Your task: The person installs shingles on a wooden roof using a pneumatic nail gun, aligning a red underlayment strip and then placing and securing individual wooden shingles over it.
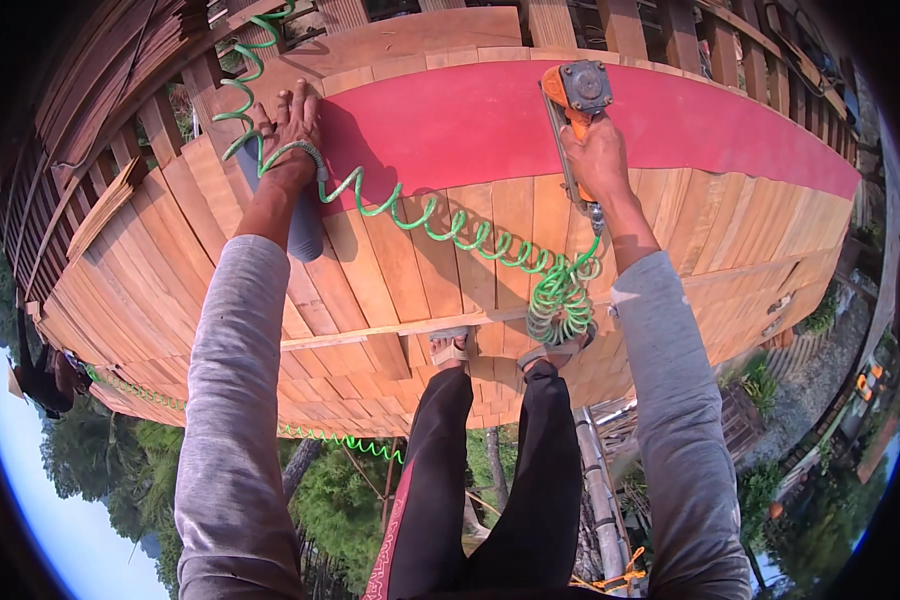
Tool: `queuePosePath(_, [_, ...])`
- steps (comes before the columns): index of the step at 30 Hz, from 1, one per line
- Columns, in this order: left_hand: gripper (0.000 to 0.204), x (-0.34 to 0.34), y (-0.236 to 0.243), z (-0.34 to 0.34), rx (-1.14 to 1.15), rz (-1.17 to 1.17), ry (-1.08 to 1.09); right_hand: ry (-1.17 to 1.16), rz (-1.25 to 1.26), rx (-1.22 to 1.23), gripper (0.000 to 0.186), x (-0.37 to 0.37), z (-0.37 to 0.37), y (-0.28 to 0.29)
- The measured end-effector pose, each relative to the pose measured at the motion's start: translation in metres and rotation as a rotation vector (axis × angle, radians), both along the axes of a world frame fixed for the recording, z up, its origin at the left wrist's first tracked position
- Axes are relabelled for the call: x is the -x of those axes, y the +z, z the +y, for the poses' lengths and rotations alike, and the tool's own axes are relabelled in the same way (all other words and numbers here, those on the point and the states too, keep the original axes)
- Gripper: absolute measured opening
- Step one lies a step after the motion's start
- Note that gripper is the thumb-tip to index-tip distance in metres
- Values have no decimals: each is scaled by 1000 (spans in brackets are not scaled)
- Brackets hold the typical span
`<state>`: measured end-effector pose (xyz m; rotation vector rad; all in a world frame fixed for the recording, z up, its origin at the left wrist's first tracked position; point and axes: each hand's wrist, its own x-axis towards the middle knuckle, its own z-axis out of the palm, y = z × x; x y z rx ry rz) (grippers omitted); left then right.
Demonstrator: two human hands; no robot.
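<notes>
My right hand [595, 160] is closed round the handle of an orange nail gun [567, 95] with a dark square head. Its slim magazine runs along the left side, over a red sheet [450, 115]. A green coiled air hose [450, 222] joins the tool's lower end, bunches near my right foot and runs up across my left wrist. My left hand [290, 125], fingers stretched out, rests on a dark grey roll [306, 225] at the sheet's left end. Rows of wooden shingles [410, 265] lie below the sheet.
I stand in sandals on a sloping shingled roof, my feet at a wooden batten [390, 328]. Bare slats [625, 30] with gaps line the upper edge. Stacked boards [120, 60] lie upper left. Trees and a bamboo pole [598, 480] show beyond the lower edge.
</notes>
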<state>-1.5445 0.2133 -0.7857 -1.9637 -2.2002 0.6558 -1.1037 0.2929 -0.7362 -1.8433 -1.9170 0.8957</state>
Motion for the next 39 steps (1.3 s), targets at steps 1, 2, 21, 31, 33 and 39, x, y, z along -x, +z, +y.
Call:
queuePosePath(1, [99,2,3,0,14,-64,2,-12,-19,0,37,-3,3,-2])
queuePosePath(2, [131,-9,12,0,89,-240,77,-81,-24,38,37,-12,3,-6])
queuePosePath(21, [74,-14,-17,10,93,185,-5,-43,-59,19,33,2,6,9])
queuePosePath(31, [72,-11,-10,6,50,100,-54,-86,-51,-45,27,4,-8,-4])
queuePosePath(33, [72,-5,-8,4,24,28,-54,-102,-29,-51,26,11,-8,0])
queuePosePath(39, [137,-9,18,8,187,-101,-56,-207,-44,29,24,27,-21,7])
